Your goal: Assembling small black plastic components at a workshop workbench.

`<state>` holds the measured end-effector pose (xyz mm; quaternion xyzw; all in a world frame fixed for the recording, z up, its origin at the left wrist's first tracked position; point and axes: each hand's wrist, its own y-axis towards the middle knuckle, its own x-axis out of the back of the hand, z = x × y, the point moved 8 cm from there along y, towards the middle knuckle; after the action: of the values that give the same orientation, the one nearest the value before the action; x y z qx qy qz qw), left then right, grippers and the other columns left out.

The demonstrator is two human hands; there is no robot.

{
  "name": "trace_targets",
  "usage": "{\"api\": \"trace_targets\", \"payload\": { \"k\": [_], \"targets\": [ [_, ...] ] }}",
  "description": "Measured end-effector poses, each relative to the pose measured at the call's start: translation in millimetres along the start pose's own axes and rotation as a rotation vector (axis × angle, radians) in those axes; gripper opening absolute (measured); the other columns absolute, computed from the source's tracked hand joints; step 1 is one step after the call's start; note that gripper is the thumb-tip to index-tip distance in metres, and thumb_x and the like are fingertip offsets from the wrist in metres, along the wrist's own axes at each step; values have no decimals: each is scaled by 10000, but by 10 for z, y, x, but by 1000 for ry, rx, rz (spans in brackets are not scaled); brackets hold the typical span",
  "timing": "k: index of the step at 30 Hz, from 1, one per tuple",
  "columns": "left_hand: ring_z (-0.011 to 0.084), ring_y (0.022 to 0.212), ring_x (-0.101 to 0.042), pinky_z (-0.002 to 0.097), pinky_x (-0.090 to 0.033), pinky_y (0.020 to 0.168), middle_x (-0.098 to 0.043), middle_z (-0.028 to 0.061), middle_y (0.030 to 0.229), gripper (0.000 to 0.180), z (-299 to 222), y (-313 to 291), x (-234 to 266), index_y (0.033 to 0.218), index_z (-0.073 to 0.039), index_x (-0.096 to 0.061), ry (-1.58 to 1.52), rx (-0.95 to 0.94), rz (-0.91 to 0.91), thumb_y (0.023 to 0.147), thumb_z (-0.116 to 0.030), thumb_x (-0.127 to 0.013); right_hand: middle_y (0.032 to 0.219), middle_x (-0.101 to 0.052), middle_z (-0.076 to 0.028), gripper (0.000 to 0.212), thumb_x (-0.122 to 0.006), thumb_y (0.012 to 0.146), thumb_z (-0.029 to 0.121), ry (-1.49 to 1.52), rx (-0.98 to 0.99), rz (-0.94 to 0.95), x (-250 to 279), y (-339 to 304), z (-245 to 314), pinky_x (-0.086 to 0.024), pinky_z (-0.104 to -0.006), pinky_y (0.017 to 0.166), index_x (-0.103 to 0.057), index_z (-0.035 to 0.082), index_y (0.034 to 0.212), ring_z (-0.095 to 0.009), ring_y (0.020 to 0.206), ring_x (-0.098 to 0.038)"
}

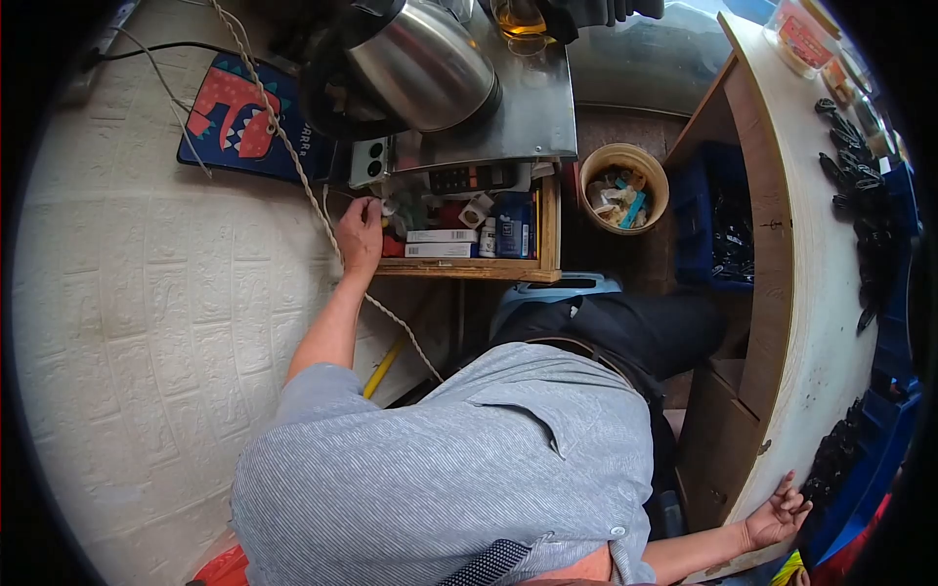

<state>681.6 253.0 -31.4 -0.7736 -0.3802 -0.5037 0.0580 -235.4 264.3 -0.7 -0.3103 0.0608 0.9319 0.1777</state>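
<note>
My left hand (360, 236) reaches to the left end of an open wooden drawer (469, 271), its fingers drawn together. A small white thing (389, 208) shows right beside the fingertips; what they pinch, if anything, I cannot make out. In the drawer lie two slim white boxes (440, 242), a small white bottle (488, 237), a dark blue pack (512, 234) and a black calculator (459, 180). Far to the right, my right hand (779, 513) lies palm up at the edge of a pale counter (816, 342), fingers loosely apart, holding nothing.
A steel kettle (425, 68) stands on a metal top (535, 117) above the drawer. A twisted cord (293, 151) hangs past my left forearm. A waste bucket (623, 158) and a blue crate (691, 220) stand between drawer and counter. Black bundles (868, 254) line the counter.
</note>
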Motion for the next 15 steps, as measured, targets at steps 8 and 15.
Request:
{"api": "trace_targets", "payload": {
  "k": [8,15],
  "targets": [
    [131,688,-639,266,-508,659,-701,93,803,146,-1259,56,403,968,-1,-682,-209,-206,-144,890,-121,-716,688,-396,-57,267,-491,1006,162,-21,11,21,-22,7,18,-327,-576,1153,-654,-17,1120,-197,768,-466],
    [51,681,-608,190,-499,629,-677,13,794,142,-2512,-114,-172,1035,-19,-640,-895,-63,301,915,-70,-695,698,-434,-88,257,-500,1008,170,29,47,5,-3,-71,0,-367,-599,1118,-560,-41,1143,-258,812,-524]
  ]
}}
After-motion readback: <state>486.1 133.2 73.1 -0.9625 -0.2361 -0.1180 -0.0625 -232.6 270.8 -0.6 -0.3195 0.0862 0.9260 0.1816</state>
